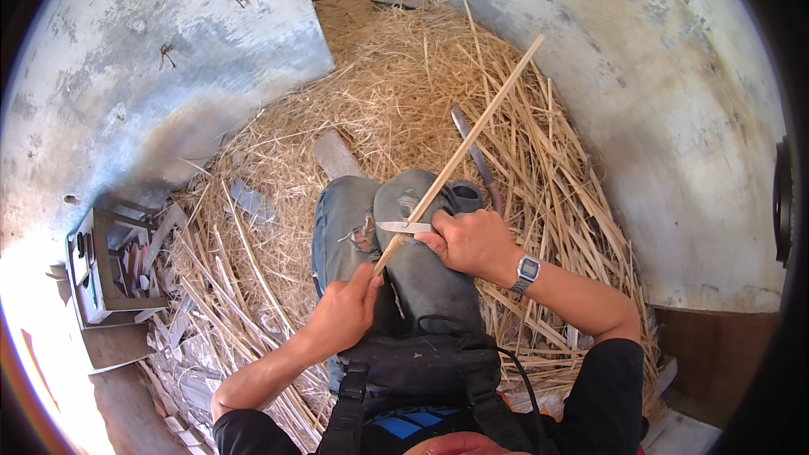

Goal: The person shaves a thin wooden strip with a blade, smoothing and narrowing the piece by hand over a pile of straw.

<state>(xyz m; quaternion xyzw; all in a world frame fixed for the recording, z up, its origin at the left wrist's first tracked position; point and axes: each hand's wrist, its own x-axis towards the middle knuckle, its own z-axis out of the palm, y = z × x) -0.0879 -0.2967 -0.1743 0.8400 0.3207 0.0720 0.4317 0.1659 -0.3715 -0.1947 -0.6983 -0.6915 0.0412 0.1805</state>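
My left hand (344,310) is closed round the near end of a long pale bamboo strip (472,135). The strip slants up and away to the right across my knees. In my right hand (472,243) is a knife (403,227), its handle mostly hidden in my fist. Its short blade points left and lies across the strip, a little beyond my left hand. Beneath them are my legs in worn grey trousers (438,286), torn at the knee.
Fine shavings (379,84) cover the floor ahead. Many split strips (539,177) lie to the right, with a long curved-bladed tool (478,156) beside my knee. A small wooden box (118,270) stands at the left. Stained walls (674,118) rise on both sides.
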